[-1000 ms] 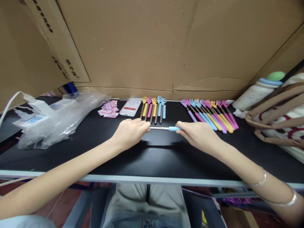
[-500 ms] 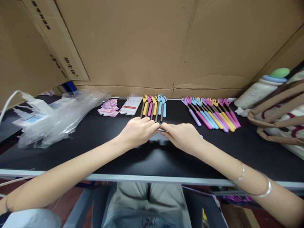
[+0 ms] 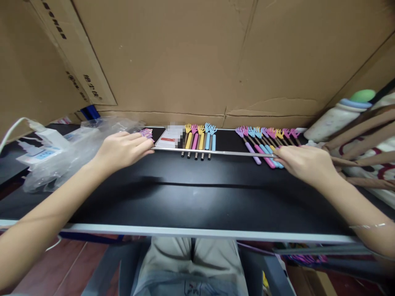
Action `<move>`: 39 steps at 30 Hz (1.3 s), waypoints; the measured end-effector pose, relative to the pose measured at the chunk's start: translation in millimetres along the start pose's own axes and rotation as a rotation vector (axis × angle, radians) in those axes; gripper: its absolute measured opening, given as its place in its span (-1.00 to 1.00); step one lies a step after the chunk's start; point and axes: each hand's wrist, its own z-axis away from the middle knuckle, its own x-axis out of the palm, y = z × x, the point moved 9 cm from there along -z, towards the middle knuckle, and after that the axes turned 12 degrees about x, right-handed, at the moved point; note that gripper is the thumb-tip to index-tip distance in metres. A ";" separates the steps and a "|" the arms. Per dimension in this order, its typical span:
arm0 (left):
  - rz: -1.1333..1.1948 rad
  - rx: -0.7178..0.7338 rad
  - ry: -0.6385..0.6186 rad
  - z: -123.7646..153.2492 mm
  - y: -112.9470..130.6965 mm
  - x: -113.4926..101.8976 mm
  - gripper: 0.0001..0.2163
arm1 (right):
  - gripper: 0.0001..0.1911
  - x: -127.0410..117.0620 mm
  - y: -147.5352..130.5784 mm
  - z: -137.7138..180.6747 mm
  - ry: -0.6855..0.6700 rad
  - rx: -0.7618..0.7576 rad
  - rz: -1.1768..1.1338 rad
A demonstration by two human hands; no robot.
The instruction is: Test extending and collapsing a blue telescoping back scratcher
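A thin silver telescopic back scratcher [image 3: 212,152] is stretched out level above the black table, its two ends hidden in my fists. My left hand [image 3: 125,149] is closed round one end, in front of the plastic bag and some small pink cards [image 3: 147,133]. Round the other end my right hand [image 3: 305,162] is closed, over the handles of the right-hand row of back scratchers [image 3: 267,150]. Behind the rod's middle lies a smaller group of collapsed back scratchers [image 3: 200,137] with yellow, pink and blue claw heads.
A phone [image 3: 168,137] lies left of the smaller group. Clear plastic bags [image 3: 70,160] and a white power strip [image 3: 46,154] sit at the left. At the right stand a bottle [image 3: 336,117] and a bag with brown straps [image 3: 358,142]. Cardboard [image 3: 185,61] walls the back.
My hands have moved wide apart, the left one leftward and the right one rightward. Between them the short metal piece has become a long extended rod.
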 end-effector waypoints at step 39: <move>0.132 -0.014 -0.002 -14.8 8.0 4.4 -0.68 | -0.80 34.7 42.1 11.4 -0.240 0.190 -0.036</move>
